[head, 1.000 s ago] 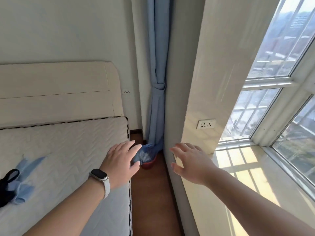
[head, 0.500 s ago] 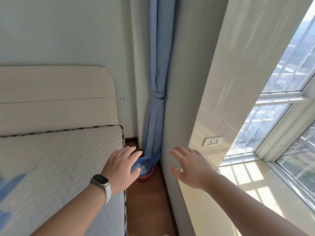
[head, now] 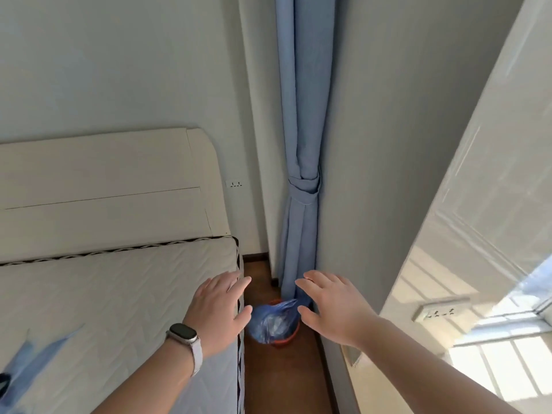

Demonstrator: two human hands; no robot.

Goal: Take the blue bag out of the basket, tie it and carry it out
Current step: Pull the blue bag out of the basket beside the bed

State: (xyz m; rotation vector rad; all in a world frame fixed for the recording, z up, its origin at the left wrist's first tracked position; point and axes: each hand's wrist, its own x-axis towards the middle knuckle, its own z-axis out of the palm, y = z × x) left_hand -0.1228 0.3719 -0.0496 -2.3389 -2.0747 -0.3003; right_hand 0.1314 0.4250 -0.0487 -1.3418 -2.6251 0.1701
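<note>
A crumpled blue plastic bag (head: 273, 322) lines a small red basket (head: 286, 340) on the brown floor, in the corner below the tied curtain. My left hand (head: 219, 313), with a watch on the wrist, hovers above and left of the bag, fingers spread and holding nothing. My right hand (head: 333, 307) hovers above and right of it, also spread and holding nothing. Both hands are apart from the bag. Most of the basket is hidden under the bag.
A bare white mattress (head: 104, 309) with a cream headboard (head: 104, 192) fills the left. A tied blue curtain (head: 301, 180) hangs in the corner. A narrow strip of wooden floor (head: 280, 380) runs between the bed and the window ledge (head: 388, 392). Blue cloth (head: 35, 360) lies on the mattress.
The view has closed in on the corner and tilted up. Both hands have come nearer to each other and now flank the blue bag from either side.
</note>
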